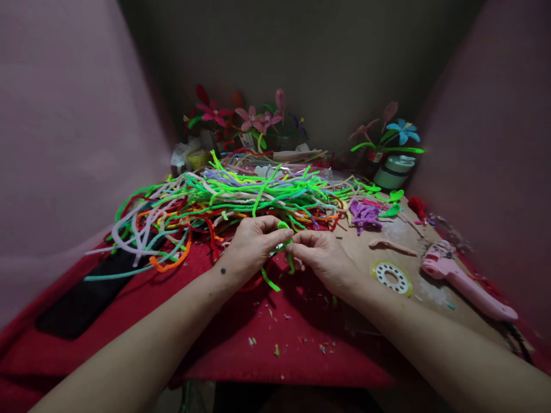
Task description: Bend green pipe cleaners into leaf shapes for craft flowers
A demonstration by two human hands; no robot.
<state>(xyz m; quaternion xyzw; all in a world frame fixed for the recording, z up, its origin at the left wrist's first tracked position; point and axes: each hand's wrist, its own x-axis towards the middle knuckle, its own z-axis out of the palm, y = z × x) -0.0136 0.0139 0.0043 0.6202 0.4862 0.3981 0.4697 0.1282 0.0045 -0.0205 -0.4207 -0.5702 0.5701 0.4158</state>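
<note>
a bent green fuzzy stick (271,280) is right between the two hands, up over the front part of the red cloth (241,355); the left hand (253,244) is on one side of it and the right hand (325,258) is on the other, with their fingertips almost touching; the left thumb and finger are close together and pinch the green; the right thumb and finger are close together too, and pinch it from the other side; so no hand is nearer, as both are on it; a small green curl stands up at the left thumb tip, and its end hangs down by the right fingertips; a longer green tail pokes out under the left hand and points down, toward the person, leaning a bit to the right; i cannot tell if the curl and the tail are one piece, because the fingers hide the middle; past the hands lies a big messy pile of fuzzy sticks (258,192), most of them lying side to side; to the right, on a brown board (357,249), are a white and yellow ring (379,274) and a pink glue gun (469,284), both apart from the fingers; a black phone (77,301) lies far to the left
</note>
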